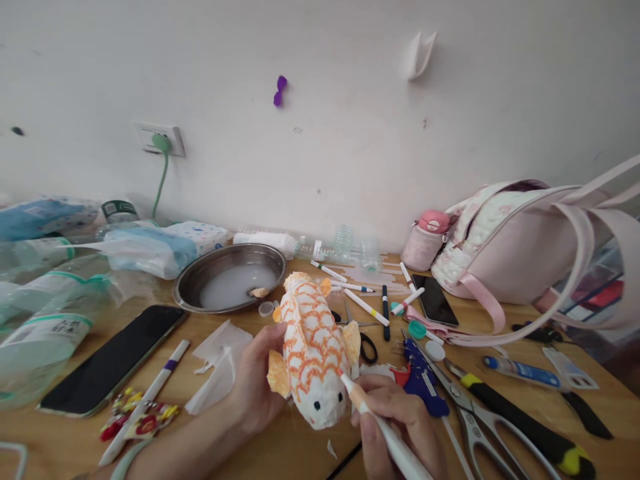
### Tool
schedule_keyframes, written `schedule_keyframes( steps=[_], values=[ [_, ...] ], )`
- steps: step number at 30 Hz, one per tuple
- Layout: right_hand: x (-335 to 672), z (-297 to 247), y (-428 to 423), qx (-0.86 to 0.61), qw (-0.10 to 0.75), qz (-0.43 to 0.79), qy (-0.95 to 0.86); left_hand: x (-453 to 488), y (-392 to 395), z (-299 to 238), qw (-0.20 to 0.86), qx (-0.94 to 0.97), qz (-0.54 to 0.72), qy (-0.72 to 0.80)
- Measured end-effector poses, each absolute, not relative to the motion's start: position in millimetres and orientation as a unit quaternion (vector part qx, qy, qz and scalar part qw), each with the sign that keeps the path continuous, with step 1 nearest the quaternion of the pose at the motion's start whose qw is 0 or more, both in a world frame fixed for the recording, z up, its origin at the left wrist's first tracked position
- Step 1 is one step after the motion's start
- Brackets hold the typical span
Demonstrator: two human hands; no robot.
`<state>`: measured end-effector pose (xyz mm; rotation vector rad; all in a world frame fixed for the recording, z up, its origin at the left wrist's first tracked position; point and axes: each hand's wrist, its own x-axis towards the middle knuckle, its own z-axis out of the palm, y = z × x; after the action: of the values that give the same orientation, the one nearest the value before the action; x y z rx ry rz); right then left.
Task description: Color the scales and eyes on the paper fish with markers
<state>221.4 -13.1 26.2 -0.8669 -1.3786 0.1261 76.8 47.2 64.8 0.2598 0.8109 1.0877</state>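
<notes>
A white papery fish model (313, 340) with orange scale lines, orange fins and two black eyes is held up over the table, head toward me. My left hand (260, 373) is closed around its left side, with the thumb on its back. In my right hand (395, 420) is a white marker (383, 427), gripped like a pen. Its orange tip touches or nearly touches the fish just behind the head, near the right eye. Part of the fish's underside and the left fingers are hidden behind the body.
A metal bowl (230, 277) of cloudy liquid stands behind. Left lie a phone (115, 360), another marker (145, 400) and plastic bottles (45, 340). Right are large scissors (475, 413), a blue glue gun (423, 380), a black-and-yellow knife (525, 420), scattered markers (367, 307) and a pink bag (520, 240).
</notes>
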Motion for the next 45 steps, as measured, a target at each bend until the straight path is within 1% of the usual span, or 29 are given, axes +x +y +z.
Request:
schedule_keyframes(
  steps=[5, 13, 28, 33, 40, 45],
  values=[
    [216.3, 24.2, -14.7, -0.389, 0.696, 0.075, -0.599, 77.4, 47.7, 61.5, 0.76, 0.095, 0.51, 0.392],
    [215.6, 21.9, -15.5, -0.399, 0.685, 0.066, -0.606, 76.1, 46.4, 58.3, 0.762, 0.088, 0.514, 0.385],
    [208.8, 21.6, -16.8, -0.402, 0.709, 0.083, -0.574, 78.2, 44.7, 50.5, 0.774, 0.074, 0.502, 0.379],
    [211.2, 24.1, -18.3, -0.408, 0.695, 0.093, -0.584, 78.7, 46.2, 48.8, 0.775, 0.072, 0.507, 0.371],
    [215.2, 29.5, -16.9, -0.374, 0.699, 0.1, -0.601, 79.1, 42.6, 53.8, 0.781, 0.075, 0.503, 0.363],
    [212.6, 25.7, -15.3, -0.377, 0.702, 0.121, -0.592, 78.3, 43.3, 51.1, 0.781, 0.066, 0.505, 0.362]
  ],
)
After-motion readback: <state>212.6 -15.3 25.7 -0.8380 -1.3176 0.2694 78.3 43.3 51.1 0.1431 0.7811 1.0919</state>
